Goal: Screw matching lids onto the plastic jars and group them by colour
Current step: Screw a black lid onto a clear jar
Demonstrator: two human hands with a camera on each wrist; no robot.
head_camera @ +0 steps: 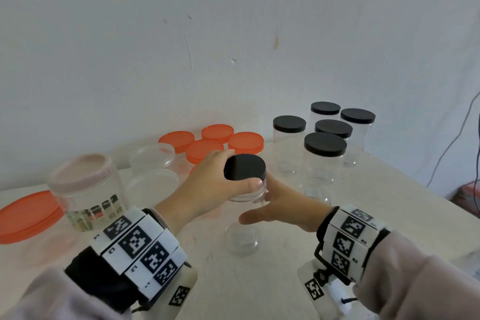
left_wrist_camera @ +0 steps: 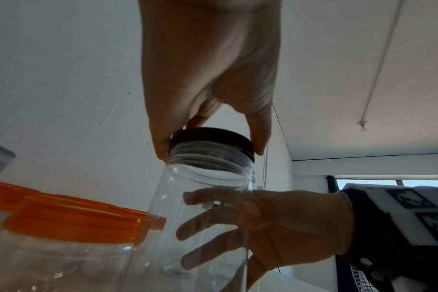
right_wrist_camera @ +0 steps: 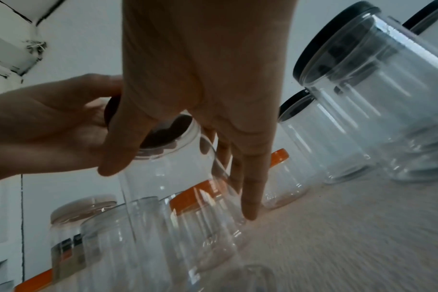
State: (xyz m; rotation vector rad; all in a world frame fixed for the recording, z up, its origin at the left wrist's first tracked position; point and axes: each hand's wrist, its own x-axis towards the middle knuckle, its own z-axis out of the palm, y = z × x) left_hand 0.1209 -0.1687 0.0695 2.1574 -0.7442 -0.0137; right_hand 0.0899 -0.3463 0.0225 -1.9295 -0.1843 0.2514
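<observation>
A black lid [head_camera: 244,166] sits on the mouth of a clear plastic jar [head_camera: 242,236] standing mid-table. My left hand [head_camera: 242,170] grips the lid from the left, thumb on its near edge and fingers over the far edge. In the left wrist view the left hand [left_wrist_camera: 210,152] pinches the lid [left_wrist_camera: 213,136] above the jar's threads [left_wrist_camera: 208,171]. My right hand [head_camera: 255,206] holds the jar body, thumb in front and fingers behind, seen through the plastic [left_wrist_camera: 238,227]. The right wrist view shows the right hand [right_wrist_camera: 180,192] along the jar [right_wrist_camera: 168,177].
Several black-lidded jars [head_camera: 324,145] stand grouped at the back right, several orange-lidded jars [head_camera: 207,148] at the back centre. Lidless clear jars [head_camera: 153,156] and a labelled jar [head_camera: 88,189] stand on the left, beside a large orange lid [head_camera: 26,215]. The table edge [head_camera: 428,195] runs diagonally at the right.
</observation>
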